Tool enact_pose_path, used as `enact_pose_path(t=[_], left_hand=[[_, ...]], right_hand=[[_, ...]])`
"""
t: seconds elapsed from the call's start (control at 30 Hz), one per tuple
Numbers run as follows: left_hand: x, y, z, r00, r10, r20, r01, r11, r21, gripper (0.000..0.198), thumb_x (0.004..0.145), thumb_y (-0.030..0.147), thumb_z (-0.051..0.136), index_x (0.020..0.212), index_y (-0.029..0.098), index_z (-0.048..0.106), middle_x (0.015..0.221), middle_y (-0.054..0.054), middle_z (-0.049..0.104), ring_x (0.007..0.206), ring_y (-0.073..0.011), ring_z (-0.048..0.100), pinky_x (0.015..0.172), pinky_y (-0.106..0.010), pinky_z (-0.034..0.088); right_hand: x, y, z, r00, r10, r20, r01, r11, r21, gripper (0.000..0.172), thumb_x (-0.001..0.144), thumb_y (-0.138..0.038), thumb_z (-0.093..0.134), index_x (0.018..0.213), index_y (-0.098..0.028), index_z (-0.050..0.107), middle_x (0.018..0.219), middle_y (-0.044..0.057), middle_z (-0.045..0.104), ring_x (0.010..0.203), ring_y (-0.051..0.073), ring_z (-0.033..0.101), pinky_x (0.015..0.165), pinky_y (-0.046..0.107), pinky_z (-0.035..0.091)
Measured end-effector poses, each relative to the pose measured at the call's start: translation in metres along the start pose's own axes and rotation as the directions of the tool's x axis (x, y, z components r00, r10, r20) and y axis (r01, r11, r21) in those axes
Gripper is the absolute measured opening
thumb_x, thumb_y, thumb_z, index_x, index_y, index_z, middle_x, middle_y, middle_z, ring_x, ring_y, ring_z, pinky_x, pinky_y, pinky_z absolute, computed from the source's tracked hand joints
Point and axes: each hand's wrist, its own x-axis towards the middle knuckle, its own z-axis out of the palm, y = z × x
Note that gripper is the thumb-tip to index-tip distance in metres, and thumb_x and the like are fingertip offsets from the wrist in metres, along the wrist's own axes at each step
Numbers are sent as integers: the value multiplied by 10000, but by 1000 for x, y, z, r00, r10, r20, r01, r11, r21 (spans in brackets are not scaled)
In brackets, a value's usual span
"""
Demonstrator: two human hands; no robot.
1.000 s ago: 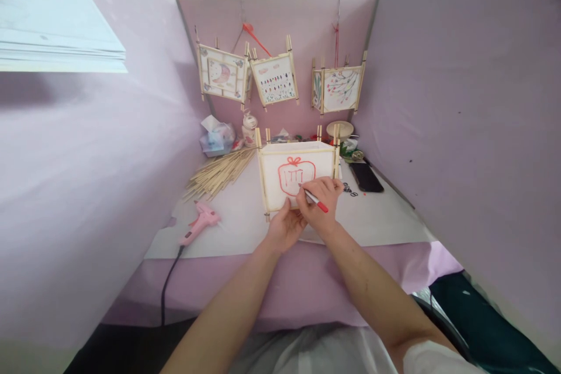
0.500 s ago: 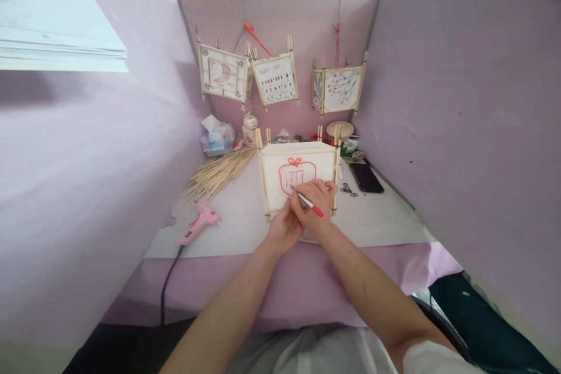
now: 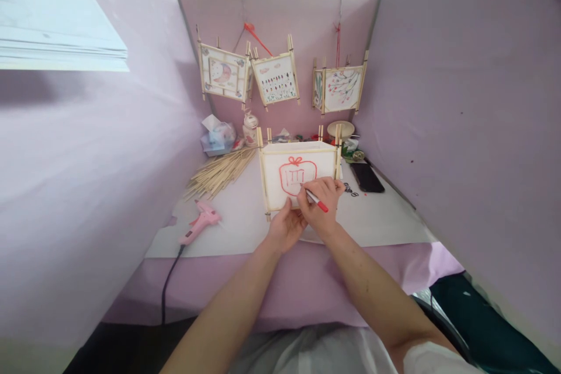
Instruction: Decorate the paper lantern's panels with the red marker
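A paper lantern (image 3: pixel 272 175) with a thin wooden stick frame stands upright in front of me. On its front panel is a red outline drawing (image 3: pixel 293 195) with a bow on top and strokes inside. My left hand (image 3: pixel 284 231) grips the lantern's lower edge from below, its thumb on the front; the fingers underneath are partly hidden. Pinched in my right hand (image 3: pixel 329 193) is a marker (image 3: pixel 323 207) with a white barrel and red end. Its tip is at the panel, near the outline's lower right, and the hand covers the panel's lower right corner.
A pink hot glue gun (image 3: pixel 201 225) with a black cord lies left, below a heap of wooden sticks (image 3: pixel 219 174). A phone (image 3: pixel 367 177) and small black rings (image 3: pixel 353 193) lie right. Tissues (image 3: pixel 218 140) stand behind. Decorated lanterns (image 3: pixel 277 80) hang at the back.
My right hand has shifted a little to the right with the marker, its tip moving from the outline's lower middle toward its lower right. My left hand stays on the lantern.
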Motion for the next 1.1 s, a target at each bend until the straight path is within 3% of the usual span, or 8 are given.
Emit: enact_pose_path(t=[0.3,0.63,0.8,0.97,1.1], left_hand=[[0,-1,0,997,18,-76,-21,999,-39,293,930,334,436,1034,167,654,977,-46,682,912,-128,615,831,-246,463],[0,0,0,1000,3,12,-3,1000,9,453,949,396,352,941,84,680,844,-105,689,794,-139,628,759,-236,472],[1,-1,0,1000,7,-10,-7,1000,-6,429,945,390,368,939,96,680,839,-94,691,785,-134,631,763,-236,473],[0,-2,1,997,10,-82,-13,999,-32,309,939,331,411,1020,165,658,965,-51,688,940,-136,621,840,-243,465],[-1,-2,1,998,3,-69,-5,1000,-27,305,939,323,412,1033,163,653,991,-47,681,962,-137,612,853,-246,460]], right_hand=[[-3,-9,4,998,-22,58,17,995,95,26,810,-210,576,827,-226,586,795,-22,692,795,156,563,832,384,263],[-1,-1,1,999,32,19,-32,999,20,45,806,-200,573,780,-233,557,713,-22,629,783,187,549,825,401,268],[-2,-2,0,999,27,40,-27,999,24,56,799,-197,588,773,-231,552,727,-21,639,789,190,551,819,397,267],[-3,-9,4,998,-16,57,11,997,81,27,810,-214,575,829,-228,588,785,-29,680,794,155,562,831,379,262],[-4,-12,5,997,-14,74,7,995,102,42,816,-211,566,841,-225,596,809,-21,693,797,148,562,835,375,258]])
